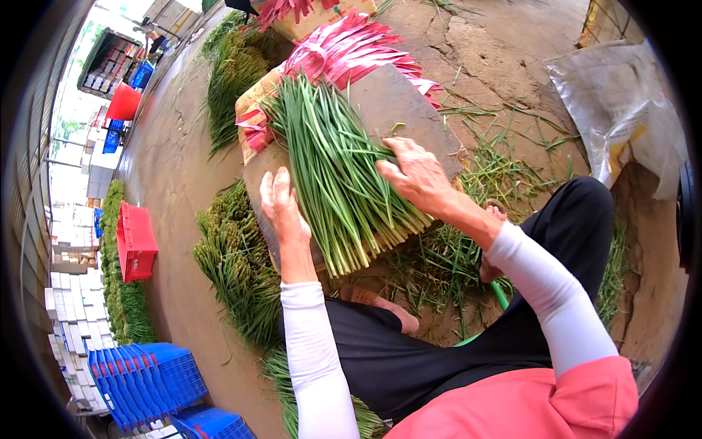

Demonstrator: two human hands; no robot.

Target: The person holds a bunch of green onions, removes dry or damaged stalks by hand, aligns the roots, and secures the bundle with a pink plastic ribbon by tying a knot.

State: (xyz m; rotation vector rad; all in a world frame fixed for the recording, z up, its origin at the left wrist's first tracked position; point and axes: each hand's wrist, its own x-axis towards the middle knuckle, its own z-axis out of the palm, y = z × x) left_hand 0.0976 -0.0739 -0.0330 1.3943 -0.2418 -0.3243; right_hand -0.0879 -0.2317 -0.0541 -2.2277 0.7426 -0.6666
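A loose bunch of long green garlic chives (329,161) lies on a worn flat board (395,95), its pale cut ends toward me. My left hand (284,208) is upright along the left side of the bunch, fingers stretched out and holding nothing. On the other side, my right hand (418,174) rests against the stalks with thumb and fingers apart, grasping nothing. Beyond the leaf tips, a fan of pink-red tie strips (358,47) covers the far end of the board. A shorter red strip (256,130) hangs at its left edge.
Tied chive bundles (238,252) are piled left of the board. Loose trimmings (504,172) litter the floor at right, near a clear plastic sack (614,102). Farther left stand a red crate (136,241), stacked blue crates (150,384) and a red tub (123,102).
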